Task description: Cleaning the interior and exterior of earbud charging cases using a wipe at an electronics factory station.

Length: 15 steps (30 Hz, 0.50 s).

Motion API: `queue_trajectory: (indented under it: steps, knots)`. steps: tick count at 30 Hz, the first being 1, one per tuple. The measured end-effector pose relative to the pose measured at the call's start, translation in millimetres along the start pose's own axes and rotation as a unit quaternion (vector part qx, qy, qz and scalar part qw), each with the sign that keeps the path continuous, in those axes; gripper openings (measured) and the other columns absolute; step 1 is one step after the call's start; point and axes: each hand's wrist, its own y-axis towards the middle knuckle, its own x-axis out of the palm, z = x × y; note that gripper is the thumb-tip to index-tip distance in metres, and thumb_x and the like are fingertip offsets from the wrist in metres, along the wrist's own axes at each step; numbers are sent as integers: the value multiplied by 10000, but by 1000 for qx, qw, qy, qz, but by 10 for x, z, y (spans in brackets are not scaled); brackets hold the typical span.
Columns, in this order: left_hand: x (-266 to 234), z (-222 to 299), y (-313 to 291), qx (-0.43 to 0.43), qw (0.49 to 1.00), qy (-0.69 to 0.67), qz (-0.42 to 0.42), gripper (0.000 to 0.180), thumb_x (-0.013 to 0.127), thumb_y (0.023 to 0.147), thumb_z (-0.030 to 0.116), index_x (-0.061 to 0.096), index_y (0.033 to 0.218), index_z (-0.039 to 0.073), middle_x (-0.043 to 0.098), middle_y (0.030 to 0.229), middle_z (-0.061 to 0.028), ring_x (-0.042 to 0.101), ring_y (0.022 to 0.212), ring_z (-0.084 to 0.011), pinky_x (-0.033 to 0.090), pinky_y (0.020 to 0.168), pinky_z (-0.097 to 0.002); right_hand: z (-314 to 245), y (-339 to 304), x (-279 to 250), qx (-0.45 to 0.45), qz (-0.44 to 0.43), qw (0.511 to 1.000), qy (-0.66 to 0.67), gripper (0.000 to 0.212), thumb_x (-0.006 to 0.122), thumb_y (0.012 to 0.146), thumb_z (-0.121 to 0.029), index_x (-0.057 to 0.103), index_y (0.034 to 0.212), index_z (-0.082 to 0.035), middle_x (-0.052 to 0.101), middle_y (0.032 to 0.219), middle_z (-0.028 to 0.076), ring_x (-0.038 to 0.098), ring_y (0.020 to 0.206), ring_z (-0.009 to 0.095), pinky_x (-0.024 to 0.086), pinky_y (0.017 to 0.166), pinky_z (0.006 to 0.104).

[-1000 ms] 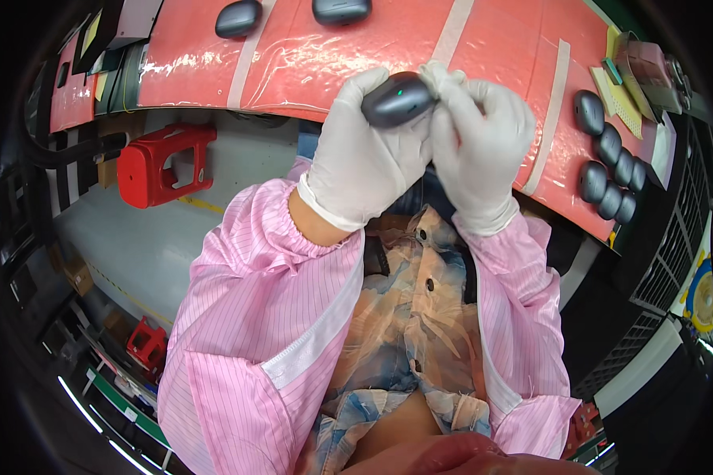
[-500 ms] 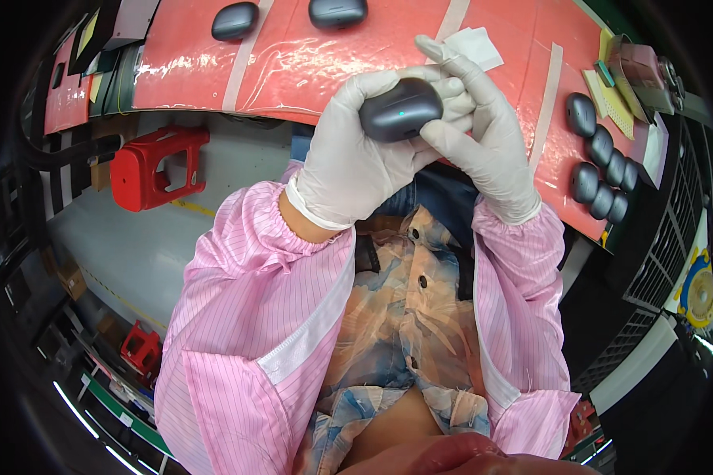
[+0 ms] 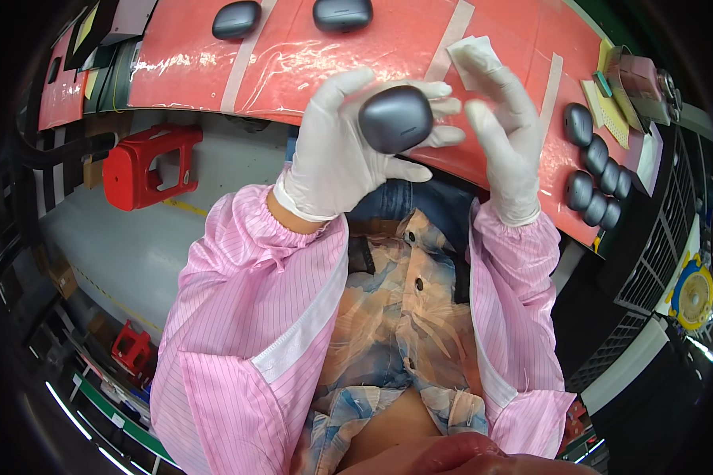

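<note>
- while the head view looks down past pink striped sleeves (image 3: pixel 238 317), the left hand (image 3: pixel 348 150), in a white glove, is raised over the near edge of the red work surface (image 3: pixel 309 55) and holds a dark grey rounded case (image 3: pixel 395 119).
- the case sits against the left hand's fingertips, thumb on its near left side and the other fingers behind and to its right, so the hand is closed around it rather than spread.
- the right hand (image 3: pixel 503 134), also gloved in white, is just right of the case and does not touch it; its fingers stand fairly wide and point to the far side.
- a small white wipe (image 3: pixel 466 54) is pinched at the far tips of the right hand's fingers, above the red surface.
- two more dark cases (image 3: pixel 236 20) lie on the far part of the red surface, left of the hands and well apart from them.
- a cluster of further dark cases (image 3: pixel 596 170) lies along the right end of the red surface, near the right sleeve.
- pale tape strips (image 3: pixel 242 63) run across the red surface.
- a red plastic stool (image 3: pixel 146 166) stands on the grey floor to the left, below the surface's edge.
</note>
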Motion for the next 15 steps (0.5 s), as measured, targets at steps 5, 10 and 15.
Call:
queue_trajectory:
  steps: [5, 10, 15]
  knots:
    - [-87, -161, -4, 261, 823, 493, 107, 619, 662, 804, 55, 411, 1367, 0, 493, 1352, -133, 487, 1259, -231, 401, 1041, -329, 86, 241, -155, -189, -13, 825, -533, 329, 665, 772, -83, 661, 1100, -57, 623, 1149, 149, 594, 1034, 294, 463, 898, 362]
    - [-195, -133, -8, 383, 664, 627, 141, 802, 721, 740, 19, 311, 1430, 23, 490, 1351, -172, 514, 1239, -265, 422, 1009, -329, -122, 119, 57, -169, -63, 945, -272, 259, 624, 779, 38, 702, 997, -77, 658, 942, 93, 595, 842, 271, 487, 798, 351]
    - [-129, -122, -42, 376, 689, 612, 97, 854, 719, 739, -9, 269, 1463, 33, 481, 1366, -163, 497, 1256, -246, 424, 1010, -314, -213, -1, 258, -147, -30, 930, -335, 289, 617, 768, 95, 710, 985, -71, 616, 849, 59, 586, 790, 189, 485, 732, 305]
